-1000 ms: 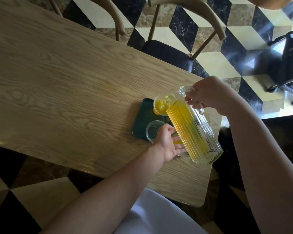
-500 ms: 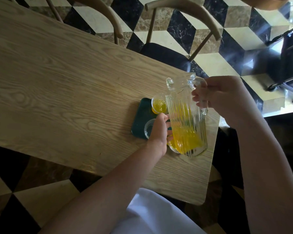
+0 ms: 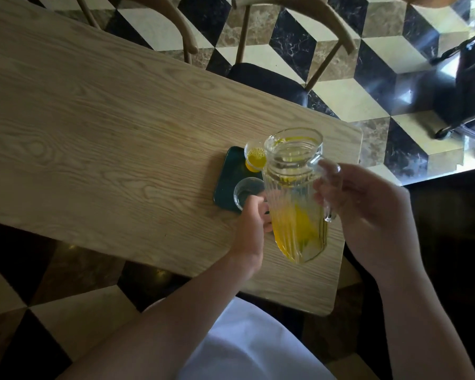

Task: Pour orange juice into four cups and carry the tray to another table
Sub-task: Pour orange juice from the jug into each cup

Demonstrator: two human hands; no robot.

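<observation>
Leftmost lies the long pale wooden table point(image 3: 99, 138), its grain running across most of the view, with a dark green rounded rectangular tray point(image 3: 226, 182) near its right end. On the tray's far side stands a small clear glass cup holding orange juice point(image 3: 255, 159), and on the near side an empty clear glass cup point(image 3: 246, 191); any further cups are hidden behind the jug. Just right of the empty cup is the left hand point(image 3: 251, 226), its fingers curled against the cup's near side and the tray edge (whether they truly clasp the cup or only touch it, I cannot tell). Next comes the tall ribbed clear glass pitcher point(image 3: 295, 198), held above the table close to upright with its mouth towards the camera, the orange juice point(image 3: 299, 229) gathered in its lower half. It hangs over the right part of the tray and hides it. The right hand point(image 3: 368, 204) has its fingers wrapped round the pitcher's clear glass handle point(image 3: 328, 187) and carries it. Beyond the table stand two curved-back wooden chairs point(image 3: 299, 12) on a black, cream and brown cube-patterned tile floor point(image 3: 354, 91).
</observation>
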